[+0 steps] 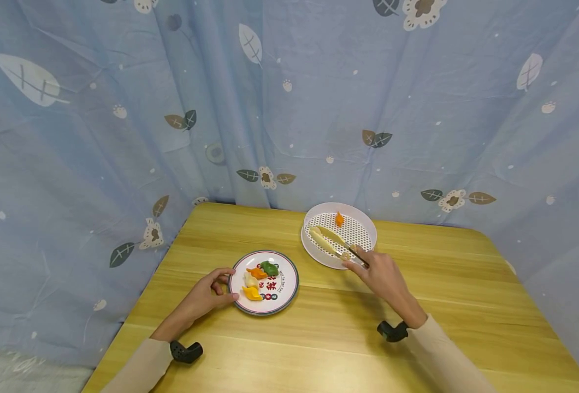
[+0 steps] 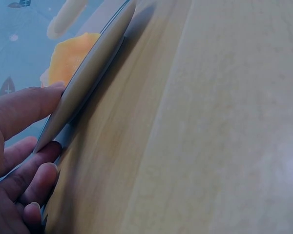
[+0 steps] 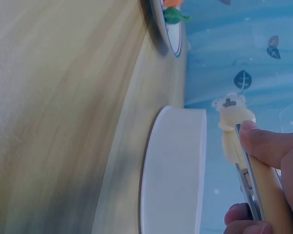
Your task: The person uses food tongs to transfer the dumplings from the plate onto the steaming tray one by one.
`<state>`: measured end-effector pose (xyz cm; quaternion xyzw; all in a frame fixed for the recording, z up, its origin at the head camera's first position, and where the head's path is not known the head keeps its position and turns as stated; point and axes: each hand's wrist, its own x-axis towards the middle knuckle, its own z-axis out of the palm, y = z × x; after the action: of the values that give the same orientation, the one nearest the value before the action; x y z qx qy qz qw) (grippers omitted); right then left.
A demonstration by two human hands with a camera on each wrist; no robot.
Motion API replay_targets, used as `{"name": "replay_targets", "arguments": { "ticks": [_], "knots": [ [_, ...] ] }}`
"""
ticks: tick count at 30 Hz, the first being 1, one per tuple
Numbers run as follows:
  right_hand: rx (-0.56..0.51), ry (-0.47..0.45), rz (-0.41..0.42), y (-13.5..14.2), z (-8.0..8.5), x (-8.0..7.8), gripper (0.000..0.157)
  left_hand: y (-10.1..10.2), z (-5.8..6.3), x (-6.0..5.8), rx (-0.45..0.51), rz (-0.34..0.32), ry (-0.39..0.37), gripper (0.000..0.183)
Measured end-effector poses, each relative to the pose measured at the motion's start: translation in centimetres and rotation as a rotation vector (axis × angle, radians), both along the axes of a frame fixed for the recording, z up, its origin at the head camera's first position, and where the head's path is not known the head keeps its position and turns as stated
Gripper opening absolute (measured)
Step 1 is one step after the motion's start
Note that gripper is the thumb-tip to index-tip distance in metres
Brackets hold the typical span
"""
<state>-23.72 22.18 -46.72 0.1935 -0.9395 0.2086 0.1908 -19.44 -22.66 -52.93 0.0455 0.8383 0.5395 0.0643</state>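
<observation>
My left hand point(image 1: 208, 295) pinches the left rim of a round plate point(image 1: 285, 292), thumb on top and fingers at the underside in the left wrist view. On the plate lie dumpling-shaped pieces: green point(image 1: 270, 268), orange point(image 1: 256, 273), whitish point(image 1: 250, 280) and yellow point(image 1: 252, 293). A pair of tongs point(image 1: 334, 238) with pale tips is in my right hand point(image 1: 382, 274), held over a white perforated basket point(image 1: 310, 248). One orange dumpling-shaped piece point(image 1: 339, 219) sits toward the back of that basket. Whether the tongs' tips grip anything, I cannot tell.
Both dishes stand on a wooden table point(image 1: 279, 355), the basket near its back edge and right of the plate. A blue patterned curtain point(image 1: 309, 109) hangs behind the table and along its sides. Black devices are strapped at both wrists.
</observation>
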Motion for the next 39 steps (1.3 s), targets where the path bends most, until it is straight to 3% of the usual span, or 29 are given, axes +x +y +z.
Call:
{"name": "replay_targets", "arguments": {
  "ticks": [27,33,39],
  "knots": [
    [0.115,-0.077,-0.072,1.4,-0.6,-5.2,0.057,0.1,-0.1,0.0,-0.02,0.015,-0.006,0.061],
    [0.144,-0.159,-0.093,1.3,-0.7,-6.1,0.058,0.0,-0.3,0.1,-0.026,0.02,-0.006,0.062],
    [0.151,-0.183,-0.117,1.1,-0.5,-7.1,0.057,0.1,0.0,0.0,-0.026,0.021,-0.004,0.062]
  ]
}}
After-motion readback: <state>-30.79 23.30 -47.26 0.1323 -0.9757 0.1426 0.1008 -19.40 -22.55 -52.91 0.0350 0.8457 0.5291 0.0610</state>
